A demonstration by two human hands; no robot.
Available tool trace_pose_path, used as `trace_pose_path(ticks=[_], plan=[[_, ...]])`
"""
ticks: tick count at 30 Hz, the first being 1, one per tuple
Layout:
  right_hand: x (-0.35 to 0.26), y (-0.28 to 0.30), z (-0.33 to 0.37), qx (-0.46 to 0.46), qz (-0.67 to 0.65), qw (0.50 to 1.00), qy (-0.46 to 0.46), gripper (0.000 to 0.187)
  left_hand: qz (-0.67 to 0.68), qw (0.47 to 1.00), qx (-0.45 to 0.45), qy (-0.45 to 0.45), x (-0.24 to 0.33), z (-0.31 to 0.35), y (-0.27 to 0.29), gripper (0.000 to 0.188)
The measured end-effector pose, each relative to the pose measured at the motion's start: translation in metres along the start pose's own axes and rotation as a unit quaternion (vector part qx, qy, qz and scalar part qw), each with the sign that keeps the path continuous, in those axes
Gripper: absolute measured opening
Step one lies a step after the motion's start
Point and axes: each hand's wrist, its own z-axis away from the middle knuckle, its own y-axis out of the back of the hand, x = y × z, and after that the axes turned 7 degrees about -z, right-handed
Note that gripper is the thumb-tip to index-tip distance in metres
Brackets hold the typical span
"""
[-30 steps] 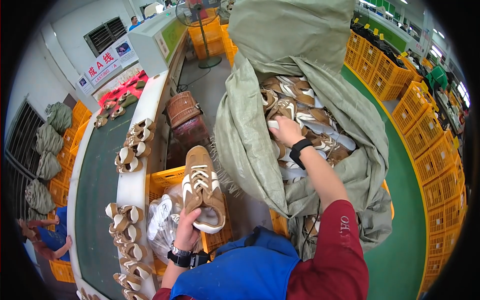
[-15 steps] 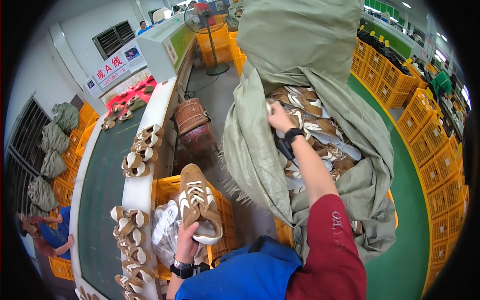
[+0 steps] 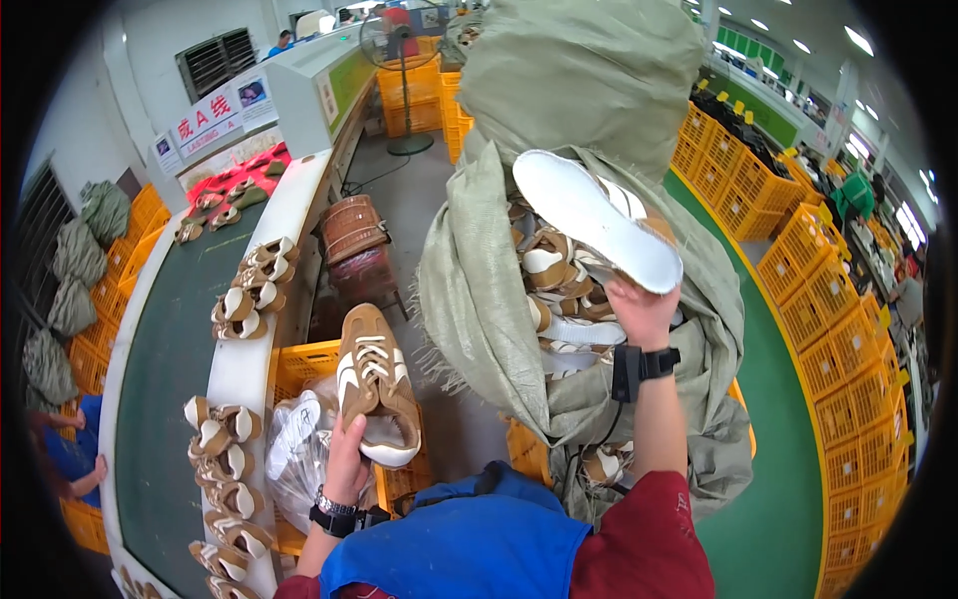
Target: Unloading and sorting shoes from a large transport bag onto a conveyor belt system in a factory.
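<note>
My left hand (image 3: pixel 346 461) is closed around the heel end of a brown and white laced sneaker upper (image 3: pixel 374 374), its toe pointing away from me. Above the mouth of a large grey-green woven sack (image 3: pixel 477 309), my right hand (image 3: pixel 642 317) grips a second sneaker upper (image 3: pixel 594 215). This one is turned so its flat white bottom shows, with a bit of brown and white side behind it. More brown and white uppers (image 3: pixel 552 262) lie heaped in the sack below that hand.
On my left runs a green conveyor (image 3: pixel 175 379); sneaker uppers (image 3: pixel 235 479) line its white edge. A yellow crate (image 3: pixel 299 364) holds a clear plastic bag (image 3: pixel 296 449). Beyond stand a brown basket (image 3: pixel 352 230) and a fan (image 3: pixel 404 90). Yellow crates (image 3: pixel 848 399) line the right; a co-worker's arm (image 3: pixel 85 479) shows far left.
My right hand has come up out of the sack's pile and moved right, now holding an upper with its white bottom showing. My left hand keeps its upper. The view has shifted slightly.
</note>
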Motion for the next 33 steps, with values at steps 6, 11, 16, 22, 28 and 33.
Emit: trace_pose_path(ticks=[6,11,16,22,28,33], plan=[[0.017,-0.008,0.011,0.089,0.184,0.972,0.119,0.044,0.075,0.997,0.001,-0.015,0.004,0.001,-0.005,0.047],[0.011,0.021,-0.027,0.078,0.864,0.445,0.222,0.036,0.066,0.997,0.035,0.004,0.007,0.008,0.001,0.046],[0.041,0.056,-0.084,-0.024,0.989,0.145,-0.007,0.044,0.063,0.997,0.053,0.015,0.006,0.017,0.005,0.046],[0.06,0.083,-0.115,-0.12,0.944,0.212,-0.225,0.057,0.064,0.994,0.083,0.015,0.003,0.025,0.011,0.046],[0.029,0.08,-0.051,-0.085,0.937,0.316,-0.121,0.044,0.079,0.988,0.132,0.006,-0.005,0.041,0.033,0.042],[0.022,0.043,0.017,-0.11,0.893,0.431,0.065,0.035,0.089,0.98,0.177,0.036,-0.01,0.059,0.065,0.039]])
